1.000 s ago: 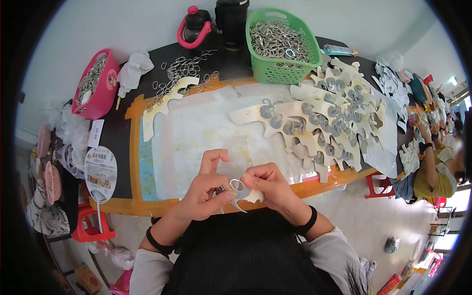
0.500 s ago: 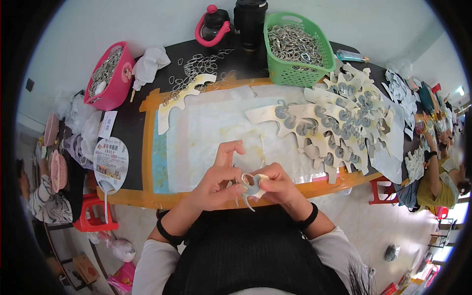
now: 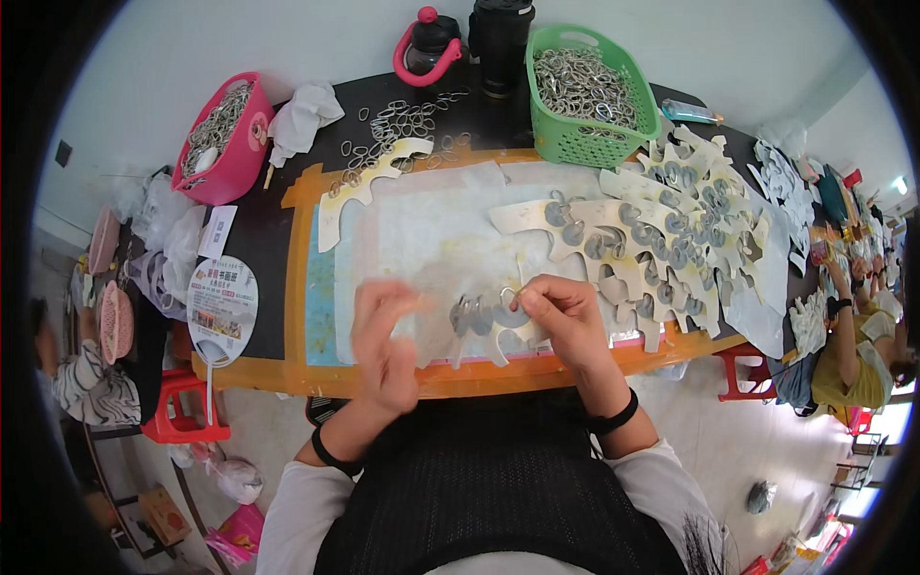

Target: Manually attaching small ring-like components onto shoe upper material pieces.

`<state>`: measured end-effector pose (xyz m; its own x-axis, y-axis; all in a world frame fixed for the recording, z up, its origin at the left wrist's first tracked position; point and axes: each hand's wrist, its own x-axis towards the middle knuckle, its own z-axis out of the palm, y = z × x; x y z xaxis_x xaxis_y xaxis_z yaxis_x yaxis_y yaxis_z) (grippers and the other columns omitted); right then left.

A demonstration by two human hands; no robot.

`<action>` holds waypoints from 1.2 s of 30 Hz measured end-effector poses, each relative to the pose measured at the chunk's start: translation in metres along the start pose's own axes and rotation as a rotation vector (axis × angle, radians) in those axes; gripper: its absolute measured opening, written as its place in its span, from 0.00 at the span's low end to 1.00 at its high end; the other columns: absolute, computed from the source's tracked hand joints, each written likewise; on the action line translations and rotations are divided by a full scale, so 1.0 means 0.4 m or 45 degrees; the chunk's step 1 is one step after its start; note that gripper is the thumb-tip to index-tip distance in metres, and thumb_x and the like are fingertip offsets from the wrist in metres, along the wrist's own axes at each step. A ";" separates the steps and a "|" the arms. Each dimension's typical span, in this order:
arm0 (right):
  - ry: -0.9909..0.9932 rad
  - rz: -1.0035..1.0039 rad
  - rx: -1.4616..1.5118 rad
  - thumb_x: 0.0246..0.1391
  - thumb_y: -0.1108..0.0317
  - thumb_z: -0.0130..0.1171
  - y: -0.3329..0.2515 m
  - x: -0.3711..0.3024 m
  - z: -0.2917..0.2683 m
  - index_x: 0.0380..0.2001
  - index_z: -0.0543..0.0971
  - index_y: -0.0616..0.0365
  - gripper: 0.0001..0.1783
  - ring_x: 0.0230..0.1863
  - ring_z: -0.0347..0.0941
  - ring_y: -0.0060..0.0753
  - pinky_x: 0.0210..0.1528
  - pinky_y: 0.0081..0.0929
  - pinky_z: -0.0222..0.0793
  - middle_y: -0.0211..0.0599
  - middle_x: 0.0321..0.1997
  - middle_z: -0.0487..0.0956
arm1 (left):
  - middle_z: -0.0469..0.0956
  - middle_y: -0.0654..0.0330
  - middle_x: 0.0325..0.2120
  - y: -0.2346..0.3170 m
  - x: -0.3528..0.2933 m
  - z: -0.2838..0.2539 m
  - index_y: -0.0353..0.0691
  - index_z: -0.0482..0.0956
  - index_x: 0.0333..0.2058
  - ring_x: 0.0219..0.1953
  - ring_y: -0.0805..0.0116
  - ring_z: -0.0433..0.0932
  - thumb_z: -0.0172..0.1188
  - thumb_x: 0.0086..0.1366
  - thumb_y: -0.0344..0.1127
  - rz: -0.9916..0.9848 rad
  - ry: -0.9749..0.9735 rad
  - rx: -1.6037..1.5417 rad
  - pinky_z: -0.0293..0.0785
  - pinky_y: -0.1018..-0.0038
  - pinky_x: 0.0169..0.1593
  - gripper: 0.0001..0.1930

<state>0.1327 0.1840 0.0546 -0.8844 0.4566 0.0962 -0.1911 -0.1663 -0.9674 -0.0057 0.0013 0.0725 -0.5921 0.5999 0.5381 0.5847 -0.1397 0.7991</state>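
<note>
My right hand (image 3: 567,316) pinches the right end of a cream cut-out strip (image 3: 508,335), close to a metal ring at the fingertips. Grey rounded tabs (image 3: 471,316) with rings line that strip, which hangs low over the front of the covered work area. To its left, apart from the strip, my left hand (image 3: 386,345) is blurred by motion; its fingers look spread, and nothing shows in them. Right of my hands lies a heap of similar cream strips (image 3: 661,225) with grey tabs and rings. Another cream strip (image 3: 331,216), without visible grey tabs, lies at the left.
Loose metal rings (image 3: 402,122) lie at the back, between a pink basket (image 3: 257,144) and a green basket (image 3: 585,144), both holding rings. A black tumbler (image 3: 500,48) and a pink-handled pot (image 3: 431,48) stand behind. At left is a paper fan (image 3: 222,297). People sit at both sides.
My left hand has let go of the strip and moved left and up. My right hand keeps its hold and has shifted slightly up and right, with the strip now more spread out.
</note>
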 end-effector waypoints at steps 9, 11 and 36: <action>0.171 -0.141 -0.010 0.61 0.69 0.56 0.011 -0.047 0.083 0.30 0.79 0.65 0.09 0.33 0.67 0.15 0.39 0.17 0.64 0.28 0.30 0.77 | 0.73 0.67 0.19 0.035 -0.046 0.125 0.34 0.77 0.26 0.21 0.83 0.66 0.61 0.64 0.33 -1.069 0.059 -1.105 0.62 0.84 0.26 0.10; 0.139 -0.192 -0.033 0.59 0.71 0.57 0.010 -0.050 0.077 0.29 0.79 0.65 0.08 0.32 0.67 0.15 0.39 0.17 0.64 0.29 0.29 0.77 | 0.74 0.68 0.20 0.027 -0.035 0.123 0.33 0.77 0.25 0.22 0.84 0.67 0.61 0.64 0.32 -0.872 -0.030 -0.825 0.61 0.84 0.25 0.11; -0.005 -0.007 -0.004 0.59 0.71 0.58 -0.022 -0.023 0.080 0.28 0.75 0.64 0.08 0.31 0.65 0.12 0.35 0.15 0.64 0.24 0.27 0.73 | 0.76 0.67 0.23 0.003 -0.031 0.116 0.31 0.77 0.34 0.23 0.83 0.70 0.57 0.65 0.29 -0.713 -0.052 -0.792 0.68 0.82 0.26 0.05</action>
<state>0.1292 0.1534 0.0699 -0.8850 0.4543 0.1021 -0.1944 -0.1613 -0.9676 0.0281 0.0303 0.0541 -0.6764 0.7363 0.0168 -0.2099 -0.2146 0.9539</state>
